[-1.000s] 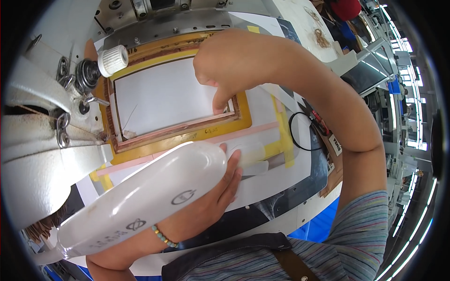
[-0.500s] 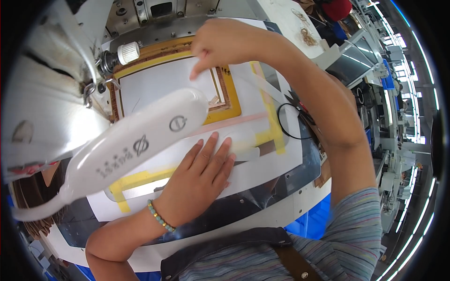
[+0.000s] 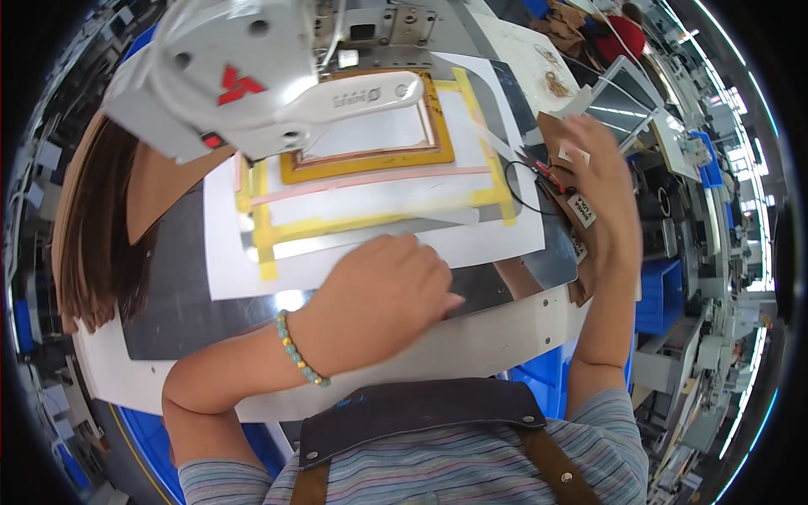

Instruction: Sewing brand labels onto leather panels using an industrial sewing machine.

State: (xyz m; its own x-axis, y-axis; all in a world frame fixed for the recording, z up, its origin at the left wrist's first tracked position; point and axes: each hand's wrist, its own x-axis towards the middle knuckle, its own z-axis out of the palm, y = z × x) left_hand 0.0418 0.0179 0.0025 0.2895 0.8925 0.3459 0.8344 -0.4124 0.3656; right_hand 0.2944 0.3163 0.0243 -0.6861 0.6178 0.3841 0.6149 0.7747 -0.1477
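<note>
My left hand (image 3: pixel 383 290), a beaded bracelet at its wrist, hovers over the near edge of the white sheet (image 3: pixel 229 282); its fingers are curled in, and I see nothing in them. On the right, my right hand (image 3: pixel 599 172) is blurred, its fingers apart above brown pieces (image 3: pixel 581 231) with white labels. Yellow tape (image 3: pixel 337 220) and a pink strip (image 3: pixel 379 179) line the sheet. Beyond them, a yellow frame (image 3: pixel 370 162) surrounds a white area, partly hidden by the sewing machine's head (image 3: pixel 227 93) and a white lamp arm (image 3: pixel 353 97).
Black-and-red scissors (image 3: pixel 543 172) lie at the sheet's right side, beside a black loop (image 3: pixel 515 192). A dark shiny plate (image 3: pixel 177 295) lies beneath the sheet. A stack of brown pieces (image 3: pixel 93 236) hangs at the left. Blue bins (image 3: pixel 661 295) stand at the right.
My right hand has moved from above the yellow frame to the brown pieces at the right. My left hand has lifted off the sheet and curled its fingers. The view has shifted.
</note>
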